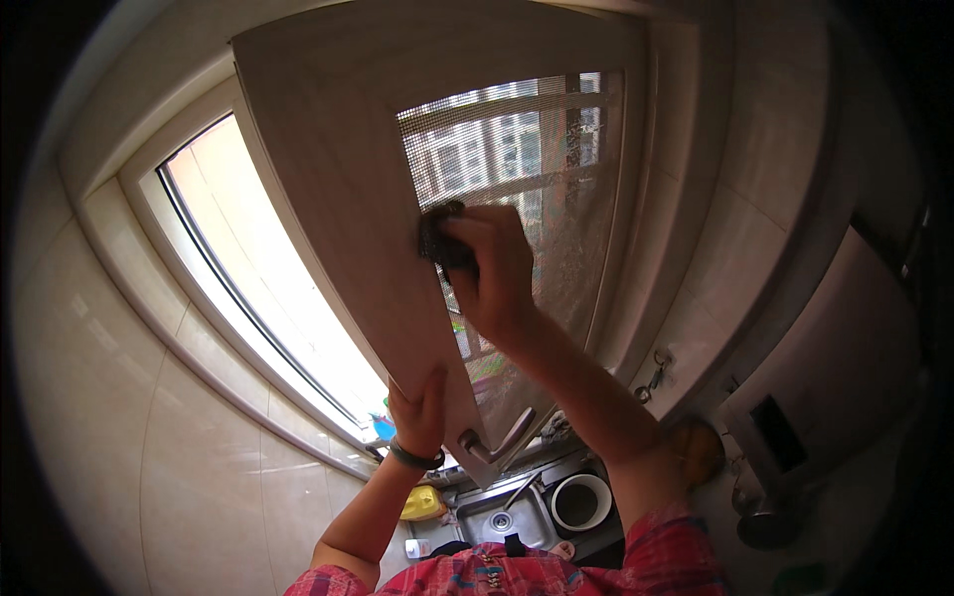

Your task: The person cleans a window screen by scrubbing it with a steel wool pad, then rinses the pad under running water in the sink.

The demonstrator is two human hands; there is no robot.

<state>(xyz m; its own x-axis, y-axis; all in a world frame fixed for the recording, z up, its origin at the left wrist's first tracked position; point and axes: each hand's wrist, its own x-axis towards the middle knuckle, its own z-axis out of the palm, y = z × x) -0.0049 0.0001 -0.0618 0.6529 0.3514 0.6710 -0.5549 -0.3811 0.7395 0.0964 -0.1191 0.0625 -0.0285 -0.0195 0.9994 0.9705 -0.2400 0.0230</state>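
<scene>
A wide, pale window sash point(320, 149) with an insect-screen mesh point(477, 156) stands swung inward before me. My right hand point(496, 261) grips a dark, wet-looking cloth or scrubber point(441, 238), which touches the mesh at its left border with the frame. Lower down, my left hand point(421, 417) clasps the sash's outer edge, thumb on the near face and the other fingers hidden behind. Just right of that wrist a metal lever handle point(503, 443) sticks out from the sash. The mesh looks hazy and streaked on its right side.
Below lies a stainless-steel sink point(507, 521) with a faucet point(522, 492). A white-rimmed round basin point(581, 503) stands to its right, a yellow jug point(422, 503) and a white bottle point(417, 549) to its left. Bright window opening point(253, 261) at left; range hood point(835, 357) at right.
</scene>
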